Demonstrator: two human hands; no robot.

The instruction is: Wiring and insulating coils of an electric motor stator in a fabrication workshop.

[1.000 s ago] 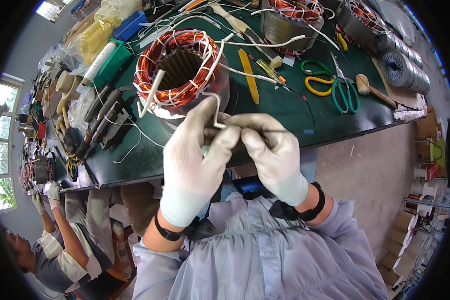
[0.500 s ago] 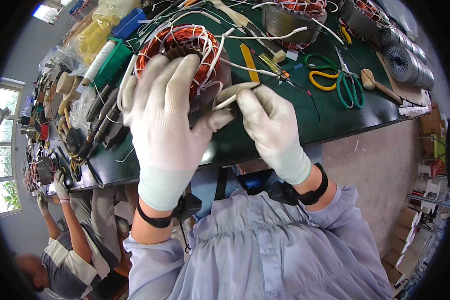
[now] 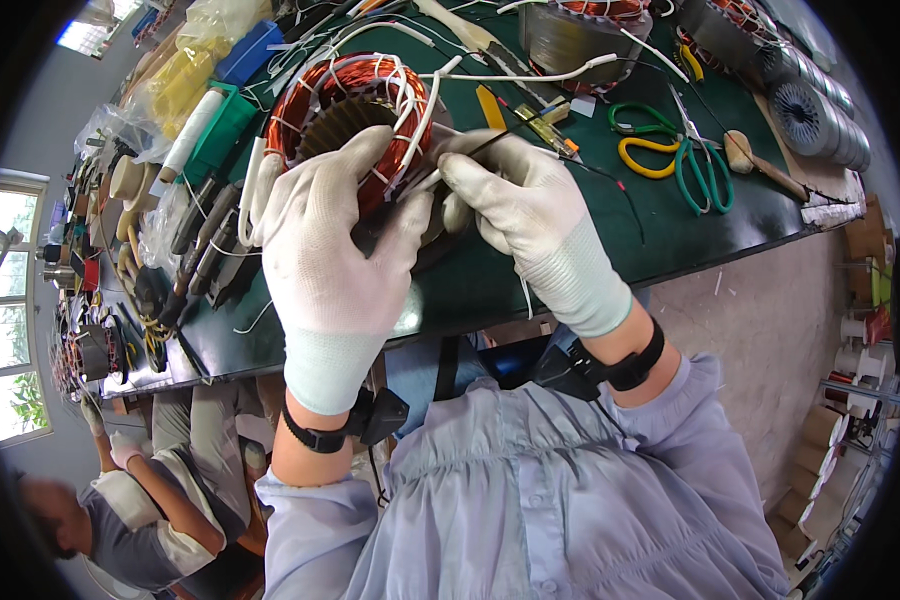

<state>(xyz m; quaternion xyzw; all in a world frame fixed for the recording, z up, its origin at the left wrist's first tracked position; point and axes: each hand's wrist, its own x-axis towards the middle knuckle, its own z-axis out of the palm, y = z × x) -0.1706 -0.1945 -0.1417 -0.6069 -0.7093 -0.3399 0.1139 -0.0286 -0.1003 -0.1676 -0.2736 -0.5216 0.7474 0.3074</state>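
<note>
A motor stator (image 3: 308,85) with copper windings tied in white cord stands on the green tabletop in front of me. My left hand (image 3: 332,245), in a white glove, lies over its near side with the fingers bent round the winding's rim. The thumb reaches toward a white sleeved lead (image 3: 427,183) at the stator's right side. My gloved right hand (image 3: 530,205) pinches that lead between thumb and forefinger, close to the left thumb. A thin dark wire passes over the right fingers. The lead's far end is hidden by the hands.
Scissors with green handles (image 3: 692,170), yellow-handled pliers (image 3: 690,62) and a wooden-handled tool (image 3: 755,165) lie to the right. Another stator (image 3: 580,45) stands behind. Tools and a green bin (image 3: 220,130) crowd the left. A co-worker (image 3: 160,500) sits at the lower left.
My left hand has drawn back from across the stator's opening to its near rim. The right hand has moved slightly left, closer to the windings, still pinching the white lead.
</note>
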